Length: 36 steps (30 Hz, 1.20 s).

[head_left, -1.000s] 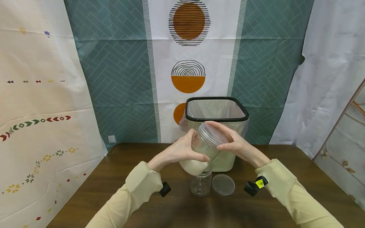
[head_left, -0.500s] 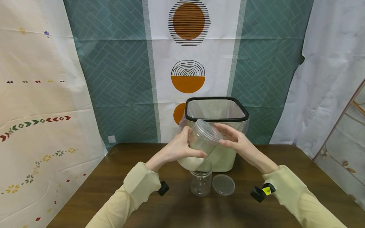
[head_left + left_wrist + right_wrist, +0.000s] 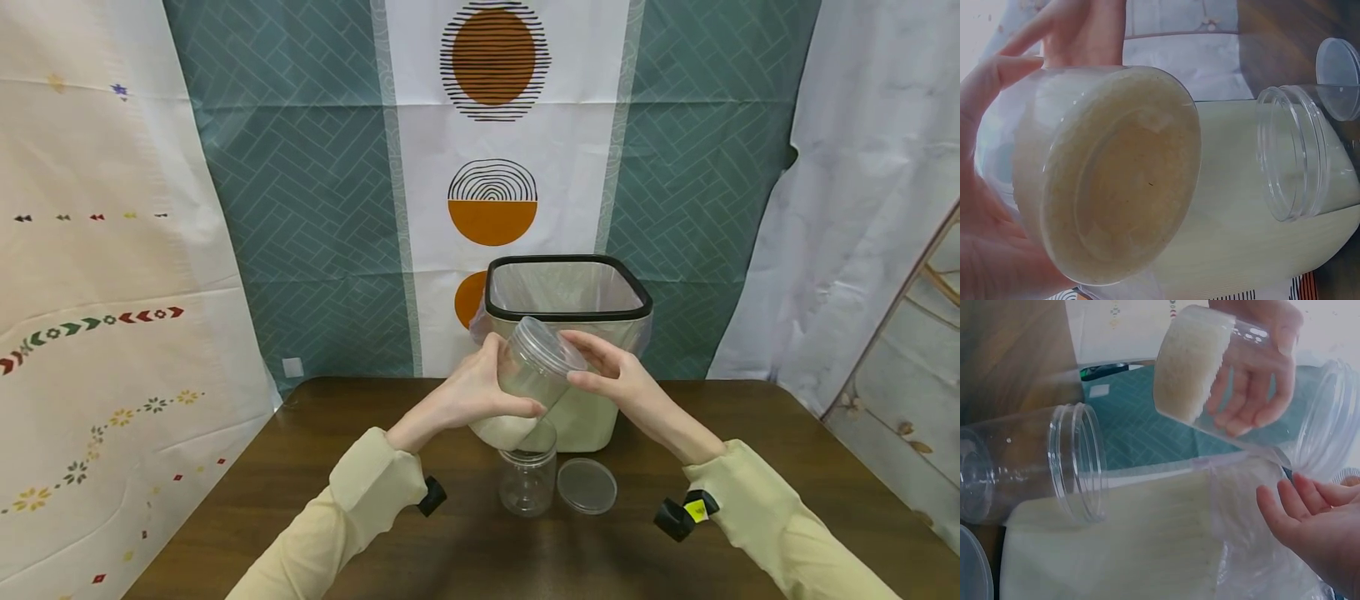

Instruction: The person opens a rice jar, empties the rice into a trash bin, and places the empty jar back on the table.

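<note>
A clear jar (image 3: 536,379) with white, rice-like grains (image 3: 1188,365) in its bottom is held tilted in the air by my left hand (image 3: 480,387). Its screw lid (image 3: 551,343) points up and to the right. Around that lid curve the thumb and fingers of my right hand (image 3: 630,383); in the right wrist view the fingertips (image 3: 1300,487) are right at its edge. Below stands a second clear jar (image 3: 527,487), upright, with an open mouth and no grains inside. A loose translucent lid (image 3: 587,486) lies flat to the right of that jar.
Behind the jars stands a pale green bin (image 3: 596,425) with a black rim and a plastic liner (image 3: 1254,531). It is on the dark wooden table (image 3: 360,533). Patterned cloths (image 3: 315,208) hang behind and at both sides.
The held jar shifted slightly left and up from over the standing jar. My right hand drew back to the right from the lid, then came in around it again.
</note>
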{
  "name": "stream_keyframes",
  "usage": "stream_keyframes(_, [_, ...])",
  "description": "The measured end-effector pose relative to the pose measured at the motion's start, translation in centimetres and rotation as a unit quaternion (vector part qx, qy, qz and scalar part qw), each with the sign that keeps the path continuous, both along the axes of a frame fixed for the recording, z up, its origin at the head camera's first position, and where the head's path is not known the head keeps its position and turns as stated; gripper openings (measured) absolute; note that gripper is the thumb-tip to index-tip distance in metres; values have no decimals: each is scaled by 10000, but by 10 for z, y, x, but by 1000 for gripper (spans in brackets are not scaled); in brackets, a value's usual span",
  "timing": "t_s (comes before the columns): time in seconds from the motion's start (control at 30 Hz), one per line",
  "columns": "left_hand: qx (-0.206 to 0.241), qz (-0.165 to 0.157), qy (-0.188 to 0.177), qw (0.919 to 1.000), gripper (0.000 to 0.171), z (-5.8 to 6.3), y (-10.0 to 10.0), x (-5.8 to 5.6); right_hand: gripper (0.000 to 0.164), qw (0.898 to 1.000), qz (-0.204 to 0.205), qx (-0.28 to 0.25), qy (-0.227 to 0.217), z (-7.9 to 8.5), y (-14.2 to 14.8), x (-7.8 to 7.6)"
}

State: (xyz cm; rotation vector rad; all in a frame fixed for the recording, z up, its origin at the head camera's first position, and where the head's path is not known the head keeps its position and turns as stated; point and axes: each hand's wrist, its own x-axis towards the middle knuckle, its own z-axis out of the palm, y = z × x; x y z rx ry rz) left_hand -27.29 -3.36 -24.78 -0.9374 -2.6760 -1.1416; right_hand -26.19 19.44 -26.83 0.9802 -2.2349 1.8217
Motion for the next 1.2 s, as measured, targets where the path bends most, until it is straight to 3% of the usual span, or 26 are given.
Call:
stream_keyframes(0.57, [-28, -223, -3, 9997, 63, -3, 0, 2, 67, 9999, 118, -38, -50, 3, -10, -2])
stream_keyframes(0.83, [-47, -371, -66, 9993, 66, -2, -3, 2, 64, 9991, 362, -219, -42, 4, -6, -3])
stream_keyframes(1.2, [45, -378, -142, 9992, 65, -2, -11, -1, 59, 9992, 289, -258, 47, 7, 1, -2])
